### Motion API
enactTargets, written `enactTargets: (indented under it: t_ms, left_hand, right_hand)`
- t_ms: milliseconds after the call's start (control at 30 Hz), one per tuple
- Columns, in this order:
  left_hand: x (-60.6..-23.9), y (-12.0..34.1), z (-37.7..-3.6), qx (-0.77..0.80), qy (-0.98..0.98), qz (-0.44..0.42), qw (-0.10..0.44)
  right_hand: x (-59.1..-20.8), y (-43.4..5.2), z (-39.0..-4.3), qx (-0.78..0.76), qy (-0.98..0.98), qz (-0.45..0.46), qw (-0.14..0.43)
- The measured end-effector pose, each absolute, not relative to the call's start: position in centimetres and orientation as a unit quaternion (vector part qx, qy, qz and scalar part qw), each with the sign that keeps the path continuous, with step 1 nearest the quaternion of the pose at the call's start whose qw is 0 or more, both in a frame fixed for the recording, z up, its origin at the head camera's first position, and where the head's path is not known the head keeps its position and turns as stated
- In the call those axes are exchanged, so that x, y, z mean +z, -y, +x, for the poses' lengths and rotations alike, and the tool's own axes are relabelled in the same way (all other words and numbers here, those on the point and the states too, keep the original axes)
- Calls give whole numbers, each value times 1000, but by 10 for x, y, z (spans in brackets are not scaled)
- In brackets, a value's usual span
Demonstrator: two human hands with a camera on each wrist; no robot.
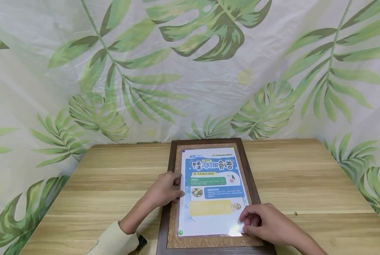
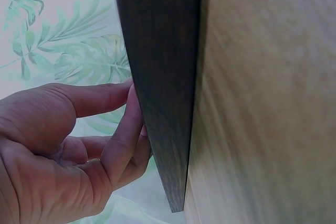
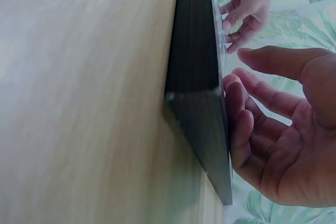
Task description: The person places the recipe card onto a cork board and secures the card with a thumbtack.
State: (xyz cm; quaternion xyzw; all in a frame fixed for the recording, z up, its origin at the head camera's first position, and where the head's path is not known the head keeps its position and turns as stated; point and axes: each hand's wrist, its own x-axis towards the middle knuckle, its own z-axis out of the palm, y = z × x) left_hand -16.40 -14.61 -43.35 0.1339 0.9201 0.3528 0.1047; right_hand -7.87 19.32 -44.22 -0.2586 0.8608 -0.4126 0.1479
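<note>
One bench (image 1: pixel 97 184), one dark-framed cork board (image 1: pixel 172 170) lying flat on it, one printed sheet (image 1: pixel 213 191) on the cork, two hands. The left hand (image 1: pixel 164 189), at about 9 o'clock of the sheet, has its fingers loosely curled, tips resting on the sheet's left edge by the frame. The sheet lies lengthwise in the middle of the board. The right hand (image 1: pixel 264 221), at 5 o'clock, is half open — bent fingertips press the sheet's lower right corner down.
</note>
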Motion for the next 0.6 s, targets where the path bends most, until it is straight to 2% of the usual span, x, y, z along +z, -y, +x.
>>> enactTargets:
  t_ms: [600]
  left_hand:
    - [-434, 146, -165, 359, -917, 133, 110]
  right_hand:
    - [-451, -231, -80, -436, -843, -286, 132]
